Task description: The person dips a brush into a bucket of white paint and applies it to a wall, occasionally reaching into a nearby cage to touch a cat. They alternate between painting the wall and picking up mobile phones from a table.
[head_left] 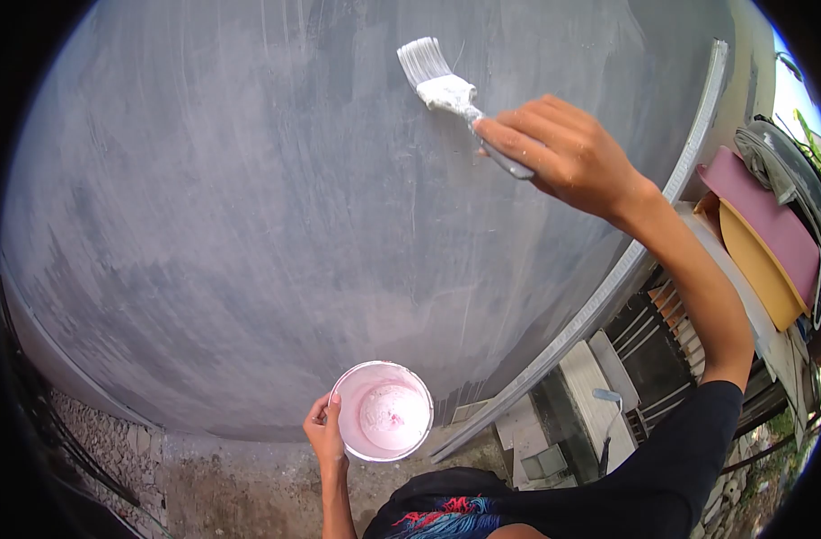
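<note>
A paintbrush [448, 90] with white-coated bristles is up against or just in front of a grey, streaky wall [249, 198]. My right hand [568, 153] is closed round its handle, the bristles pointing up and left. Lower down, my left hand [325, 429] grips the left rim of a round white bucket [382, 445], thumb over the edge. Pale pinkish-white paint lies in the bucket. Whether the bristles touch the wall cannot be made out.
A long pale metal strip [599, 301] runs down the wall's right side. Beyond it are pink and yellow plastic items [770, 225], boards and a small paint roller [606, 395]. Dark cables [65, 440] and gravel lie at lower left, beside a concrete floor [222, 485].
</note>
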`<state>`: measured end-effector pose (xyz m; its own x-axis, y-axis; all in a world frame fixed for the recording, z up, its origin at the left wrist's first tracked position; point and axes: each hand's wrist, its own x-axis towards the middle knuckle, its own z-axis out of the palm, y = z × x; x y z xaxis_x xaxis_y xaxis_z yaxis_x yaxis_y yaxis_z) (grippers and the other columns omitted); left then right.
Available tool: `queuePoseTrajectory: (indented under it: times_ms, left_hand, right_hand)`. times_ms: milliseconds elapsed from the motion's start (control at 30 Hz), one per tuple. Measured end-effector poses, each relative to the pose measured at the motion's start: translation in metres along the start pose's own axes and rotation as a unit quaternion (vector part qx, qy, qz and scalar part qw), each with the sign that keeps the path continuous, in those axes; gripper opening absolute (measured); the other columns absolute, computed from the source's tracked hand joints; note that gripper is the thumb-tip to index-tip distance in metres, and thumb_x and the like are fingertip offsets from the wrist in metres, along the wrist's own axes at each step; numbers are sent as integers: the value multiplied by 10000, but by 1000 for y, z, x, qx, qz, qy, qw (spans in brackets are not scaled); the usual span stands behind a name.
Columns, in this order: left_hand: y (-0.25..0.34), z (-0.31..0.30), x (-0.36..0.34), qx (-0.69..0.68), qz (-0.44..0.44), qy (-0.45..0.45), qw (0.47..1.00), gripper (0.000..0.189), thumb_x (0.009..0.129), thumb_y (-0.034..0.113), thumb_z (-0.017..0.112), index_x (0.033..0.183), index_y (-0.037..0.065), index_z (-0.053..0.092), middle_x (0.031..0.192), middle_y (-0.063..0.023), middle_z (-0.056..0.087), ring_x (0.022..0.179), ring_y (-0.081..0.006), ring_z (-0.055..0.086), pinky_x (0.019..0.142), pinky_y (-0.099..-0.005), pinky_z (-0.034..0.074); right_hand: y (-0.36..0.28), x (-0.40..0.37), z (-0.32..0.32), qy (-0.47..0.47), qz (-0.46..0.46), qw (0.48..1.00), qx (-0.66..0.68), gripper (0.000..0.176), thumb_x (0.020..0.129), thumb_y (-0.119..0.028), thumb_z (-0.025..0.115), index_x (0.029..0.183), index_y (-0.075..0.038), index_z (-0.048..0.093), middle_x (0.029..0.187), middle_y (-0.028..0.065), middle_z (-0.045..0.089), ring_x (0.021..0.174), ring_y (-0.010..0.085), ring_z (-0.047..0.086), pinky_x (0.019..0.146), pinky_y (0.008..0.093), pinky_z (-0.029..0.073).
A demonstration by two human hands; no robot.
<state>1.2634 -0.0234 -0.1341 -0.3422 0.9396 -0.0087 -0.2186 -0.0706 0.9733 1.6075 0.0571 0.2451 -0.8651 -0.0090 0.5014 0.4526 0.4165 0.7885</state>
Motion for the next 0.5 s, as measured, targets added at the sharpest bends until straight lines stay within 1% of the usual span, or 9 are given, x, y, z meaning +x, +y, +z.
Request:
queuePoseTrajectory:
  times_ms: [33, 100, 167, 200, 267, 300, 367, 467, 500]
  left_hand:
    - [-1, -1, 0, 2, -7, 4, 1000, 315, 908, 218, 695, 1073, -50, 671, 876, -55, 682, 783, -84, 588, 736, -234, 455]
    - [1, -1, -2, 1, -12, 5, 1000, 309, 910, 213, 692, 1071, -51, 671, 872, -53, 681, 783, -82, 587, 734, -233, 455]
    - [2, -2, -5, 4, -17, 4, 1000, 304, 912, 208, 689, 1069, -51, 671, 869, -51, 681, 782, -80, 586, 732, -233, 454]
    - [3, -1, -5, 4, -17, 0, 1000, 301, 914, 206, 687, 1067, -52, 671, 867, -50, 680, 780, -80, 586, 730, -233, 453]
    - [2, 1, -4, 2, -16, -4, 1000, 298, 915, 204, 684, 1066, -53, 671, 865, -50, 680, 779, -79, 585, 729, -232, 453]
    - [1, 1, -4, 7, -20, -4, 1000, 297, 916, 204, 683, 1063, -53, 670, 864, -49, 679, 777, -79, 586, 728, -232, 453]
    - [-2, 0, -3, 12, -21, -6, 1000, 296, 916, 204, 682, 1061, -54, 670, 863, -49, 679, 775, -79, 586, 726, -232, 453]
    - [0, 1, -2, 27, -27, -15, 999, 305, 917, 211, 682, 1064, -56, 667, 864, -48, 679, 771, -80, 587, 724, -231, 453]
    - [2, 4, -4, 19, -25, -20, 999, 311, 916, 217, 684, 1066, -56, 665, 859, -45, 677, 767, -79, 585, 718, -228, 450]
  right_hand:
    - [-23, -16, 1, -42, 3, 999, 18, 244, 815, -87, 687, 1052, -40, 654, 847, 69, 662, 746, 172, 635, 649, 273, 503]
    - [-72, -53, 13, -99, -21, 993, 51, 286, 806, -55, 686, 1087, -11, 648, 845, 77, 644, 728, 174, 615, 655, 295, 497]
    - [-115, -88, 21, -132, -46, 987, 78, 265, 817, -61, 657, 1078, -12, 652, 844, 68, 643, 721, 157, 606, 647, 290, 490]
    - [-131, -100, 21, -135, -44, 987, 77, 265, 817, -61, 657, 1078, -12, 652, 844, 68, 643, 721, 157, 606, 647, 290, 490]
    - [-147, -111, 20, -146, -19, 978, 149, 252, 813, -97, 667, 1054, -25, 655, 848, 68, 654, 741, 157, 626, 661, 278, 492]
    - [-146, -115, 19, -147, -19, 978, 146, 252, 813, -97, 667, 1054, -25, 655, 848, 68, 654, 741, 157, 626, 661, 278, 492]
    - [-136, -111, 8, -126, 35, 976, 175, 248, 825, -103, 662, 1061, -26, 653, 863, 68, 661, 750, 158, 630, 657, 278, 493]
    - [-83, -80, -13, -111, 159, 958, 209, 277, 797, -64, 721, 1068, -52, 665, 851, 75, 669, 748, 197, 642, 651, 301, 506]
    - [-63, -73, -16, -67, 176, 962, 199, 291, 791, -61, 736, 1074, -56, 667, 869, 86, 680, 755, 216, 649, 661, 317, 515]
